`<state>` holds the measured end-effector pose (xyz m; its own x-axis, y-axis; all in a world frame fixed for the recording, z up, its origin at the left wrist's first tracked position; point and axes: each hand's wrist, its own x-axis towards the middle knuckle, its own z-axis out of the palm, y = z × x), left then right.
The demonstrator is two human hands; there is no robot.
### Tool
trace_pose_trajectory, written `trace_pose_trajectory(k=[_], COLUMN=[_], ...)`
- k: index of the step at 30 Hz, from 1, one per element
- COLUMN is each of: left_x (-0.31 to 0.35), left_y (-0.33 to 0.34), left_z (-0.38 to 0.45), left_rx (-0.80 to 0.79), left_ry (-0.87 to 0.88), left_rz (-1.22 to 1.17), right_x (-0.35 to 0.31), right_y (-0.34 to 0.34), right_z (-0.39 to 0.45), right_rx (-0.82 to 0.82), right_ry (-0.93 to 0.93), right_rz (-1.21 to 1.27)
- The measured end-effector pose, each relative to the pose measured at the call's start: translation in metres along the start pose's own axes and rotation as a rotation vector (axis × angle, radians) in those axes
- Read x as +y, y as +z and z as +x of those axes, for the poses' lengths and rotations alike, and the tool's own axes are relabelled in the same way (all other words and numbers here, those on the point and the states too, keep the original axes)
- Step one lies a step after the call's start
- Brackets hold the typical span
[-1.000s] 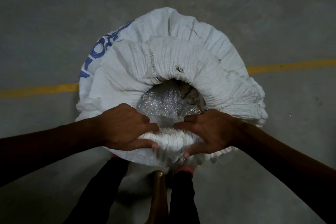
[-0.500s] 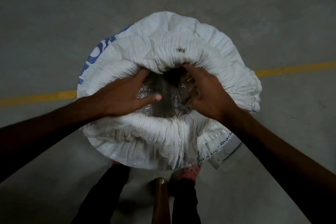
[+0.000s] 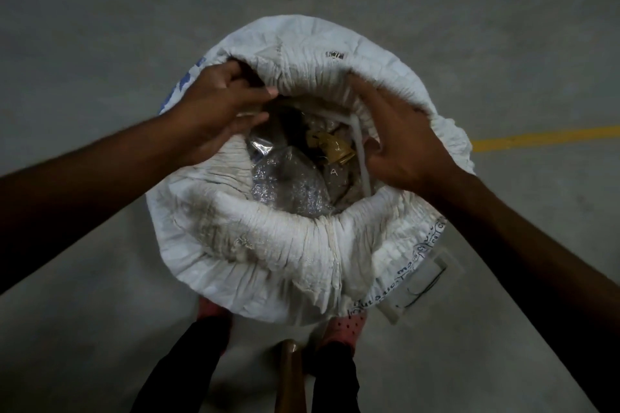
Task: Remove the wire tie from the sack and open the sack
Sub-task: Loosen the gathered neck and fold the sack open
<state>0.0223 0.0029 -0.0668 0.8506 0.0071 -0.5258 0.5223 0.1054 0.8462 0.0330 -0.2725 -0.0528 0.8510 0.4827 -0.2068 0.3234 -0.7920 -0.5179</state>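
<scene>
The left hand point(image 3: 221, 104) is pinched on the rolled rim of the white woven sack point(image 3: 268, 245), the right hand point(image 3: 399, 144) spread; uneven pulling could topple it.

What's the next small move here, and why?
Probably pull the far rim outward and roll it down. The sack already gapes, with clear bags showing inside, and no tie is visible. The left hand pinches the far-left rim; the right hand lies on the right rim, grip unclear. The near rim is already rolled down; the far side still bunches inward.
</scene>
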Motion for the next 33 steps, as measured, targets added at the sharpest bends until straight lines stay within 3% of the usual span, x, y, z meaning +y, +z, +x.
trace_pose_trajectory(k=[4,7,11,14,23,26,29,33], left_x=[-0.001,-0.008,-0.021,-0.031,-0.045,-0.050,-0.059,-0.069], left_y=[-0.016,-0.034,-0.035,-0.024,-0.020,-0.026,-0.037,-0.043], left_z=[0.010,0.007,-0.009,-0.022,-0.031,-0.037,-0.046,-0.055], left_rx=[0.211,0.208,-0.058,-0.260,-0.535,-0.614,-0.762,-1.014], left_ry=[0.297,0.317,0.365,0.428,0.444,0.504,0.654,0.659], left_rz=[0.437,0.692,0.993,1.138,1.487,1.548,1.437,1.337], right_x=[0.008,0.017,0.016,0.005,0.007,0.012,0.022,0.025], right_y=[-0.011,-0.018,-0.009,0.002,0.028,0.028,0.028,0.022], right_z=[0.010,0.010,0.000,-0.009,-0.032,-0.043,-0.059,-0.069], right_rx=[-0.065,-0.068,-0.072,-0.132,-0.374,-0.514,-0.635,-0.725], right_ry=[0.088,0.098,-0.033,-0.118,-0.330,-0.383,-0.525,-0.564], right_rz=[-0.244,-0.348,-0.424,-0.311,-0.481,-0.491,-0.516,-0.305])
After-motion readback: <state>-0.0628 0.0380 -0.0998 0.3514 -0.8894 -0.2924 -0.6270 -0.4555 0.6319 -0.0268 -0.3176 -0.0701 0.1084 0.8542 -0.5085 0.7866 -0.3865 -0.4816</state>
